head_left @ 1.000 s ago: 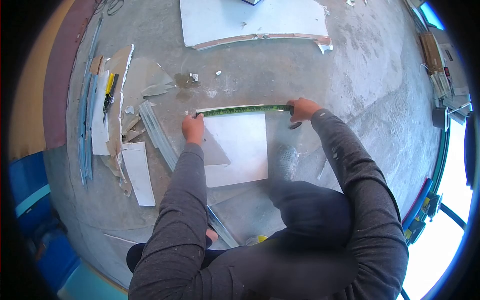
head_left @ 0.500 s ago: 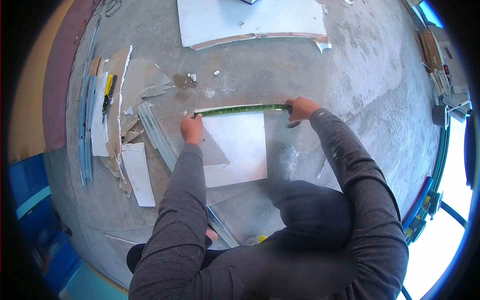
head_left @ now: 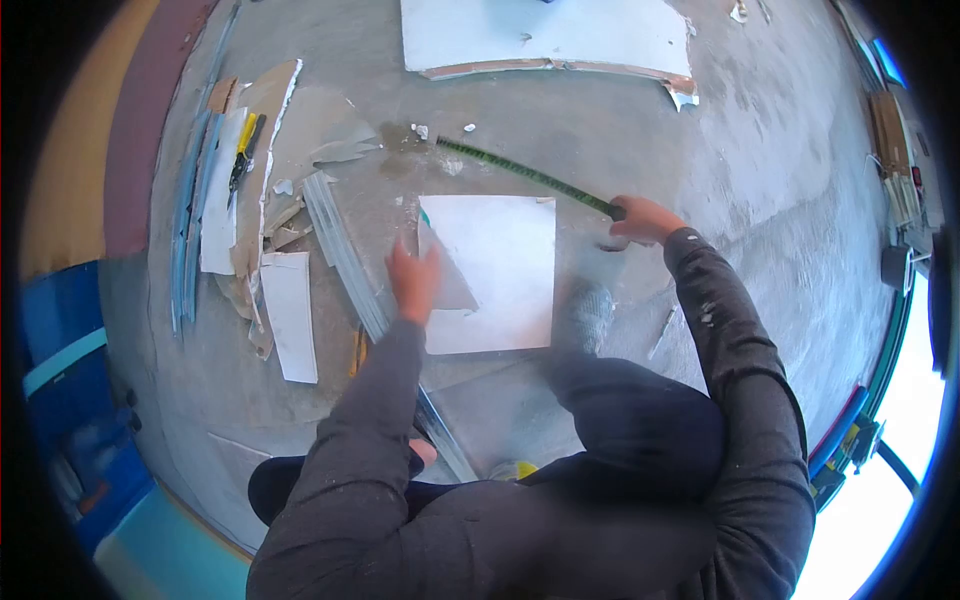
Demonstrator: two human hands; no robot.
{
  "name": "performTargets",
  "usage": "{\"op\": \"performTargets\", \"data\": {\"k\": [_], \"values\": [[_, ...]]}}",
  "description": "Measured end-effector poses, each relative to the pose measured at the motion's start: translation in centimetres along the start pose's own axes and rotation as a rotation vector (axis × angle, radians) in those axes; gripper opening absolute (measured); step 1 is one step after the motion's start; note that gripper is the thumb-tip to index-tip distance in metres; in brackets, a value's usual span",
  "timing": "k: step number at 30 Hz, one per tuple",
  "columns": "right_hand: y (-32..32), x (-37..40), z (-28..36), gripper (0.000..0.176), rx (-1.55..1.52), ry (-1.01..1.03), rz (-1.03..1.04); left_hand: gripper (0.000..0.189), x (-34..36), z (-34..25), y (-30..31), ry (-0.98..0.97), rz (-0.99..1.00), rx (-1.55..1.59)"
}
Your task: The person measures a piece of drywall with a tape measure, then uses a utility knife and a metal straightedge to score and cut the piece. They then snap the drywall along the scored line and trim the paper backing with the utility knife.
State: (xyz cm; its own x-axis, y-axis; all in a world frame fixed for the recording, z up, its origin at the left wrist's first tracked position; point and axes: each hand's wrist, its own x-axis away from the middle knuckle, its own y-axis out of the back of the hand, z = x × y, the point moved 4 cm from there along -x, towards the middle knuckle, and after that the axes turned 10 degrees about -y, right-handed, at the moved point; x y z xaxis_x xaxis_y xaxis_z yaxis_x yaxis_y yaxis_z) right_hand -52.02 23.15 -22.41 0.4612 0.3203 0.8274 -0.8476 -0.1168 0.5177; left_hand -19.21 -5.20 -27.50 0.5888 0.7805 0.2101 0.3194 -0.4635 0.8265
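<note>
A white square board (head_left: pixel 505 265) lies on the concrete floor in front of me. My left hand (head_left: pixel 413 280) is over the board's left edge, its fingers apart and somewhat blurred, with nothing visible in it. To the right of the board, my right hand (head_left: pixel 645 220) is closed on a tape measure. The green tape blade (head_left: pixel 530 173) sticks out from that hand up and to the left, above the board's top edge, its far end free over the floor. The tape's case is mostly hidden by my fingers.
Metal profiles (head_left: pixel 345 255) lie left of the board. Farther left are board scraps (head_left: pixel 290 315) and yellow-handled snips (head_left: pixel 242 150). A large white panel (head_left: pixel 550 35) lies at the top. My foot (head_left: pixel 588 315) is right of the board; a blue object (head_left: pixel 838 420) is far right.
My left hand has let go of the tape's end and moved slightly down and right. The blade has swung up off the board's top edge, and my right hand has shifted right in view.
</note>
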Motion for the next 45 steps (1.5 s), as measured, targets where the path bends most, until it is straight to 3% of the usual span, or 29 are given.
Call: {"op": "performTargets", "data": {"k": [4, 6, 9, 12, 15, 21, 24, 26, 28, 30, 34, 36, 39, 42, 44, 45], "values": [[-0.9, -2.0, -2.0, 0.057, -0.141, 0.051, -0.001, 0.077, 12.8, 5.8, -1.7, 0.325, 0.116, -0.162], [-0.7, -0.9, -1.1, 0.058, -0.203, 0.025, 0.041, 0.068, 17.0, 5.7, -1.4, 0.644, 0.138, 0.434], [-1.8, -1.4, 0.3, 0.058, -0.297, 0.158, -0.067, 0.071, 18.2, 8.2, -5.0, 0.970, 0.269, 0.721], [-2.4, -0.6, 4.0, 0.060, -0.360, 0.287, -0.004, 0.061, 18.0, 6.5, -5.2, 1.052, 0.140, 1.058], [-3.1, -0.7, 7.8, 0.061, -0.329, 0.271, 0.153, 0.053, 18.6, 5.9, -4.8, 1.063, 0.095, 1.099], [-4.5, -0.9, 9.2, 0.063, -0.143, 0.213, 0.164, 0.030, 18.3, 8.1, -5.8, 1.149, -0.066, 1.256], [-4.3, -1.5, 8.3, 0.064, -0.215, 0.181, 0.212, 0.023, 16.2, 9.0, -4.7, 1.092, -0.174, 1.304], [-3.8, -1.1, 7.8, 0.065, -0.225, 0.133, 0.261, 0.023, 12.9, 9.2, -3.7, 0.949, -0.310, 1.255], [-3.0, 1.2, 6.6, 0.064, -0.171, 0.069, 0.306, 0.032, 6.5, 9.6, -1.6, 0.516, -0.148, 1.252], [-4.5, 0.3, 4.7, 0.064, -0.154, 0.095, 0.374, 0.037, 1.4, 6.5, 0.6, 0.425, -0.149, 1.408], [-4.9, 0.1, 1.7, 0.056, -0.302, 0.087, 0.395, 0.032, -8.9, 7.5, -1.2, 0.173, 0.199, 0.975], [-4.8, -1.2, -0.2, 0.049, -0.353, 0.091, 0.364, 0.033, -13.3, 7.3, -3.3, 0.133, 0.224, 0.713], [-3.2, -0.4, 0.0, 0.061, -0.171, 0.105, 0.297, 0.044, -14.0, -0.7, 0.1, -0.045, 0.097, -0.127], [-2.8, 1.1, 2.3, 0.065, -0.187, 0.114, 0.306, 0.047, -11.7, -5.7, 0.4, -0.044, 0.011, 0.042], [-2.2, 2.7, 4.8, 0.067, -0.178, 0.116, 0.320, 0.041, -7.2, -6.5, -3.2, 0.378, 0.352, 1.006], [-2.7, 2.8, 5.8, 0.068, -0.174, 0.147, 0.349, 0.042, -4.8, -7.4, -4.3, 0.410, 0.604, 1.225]]}}
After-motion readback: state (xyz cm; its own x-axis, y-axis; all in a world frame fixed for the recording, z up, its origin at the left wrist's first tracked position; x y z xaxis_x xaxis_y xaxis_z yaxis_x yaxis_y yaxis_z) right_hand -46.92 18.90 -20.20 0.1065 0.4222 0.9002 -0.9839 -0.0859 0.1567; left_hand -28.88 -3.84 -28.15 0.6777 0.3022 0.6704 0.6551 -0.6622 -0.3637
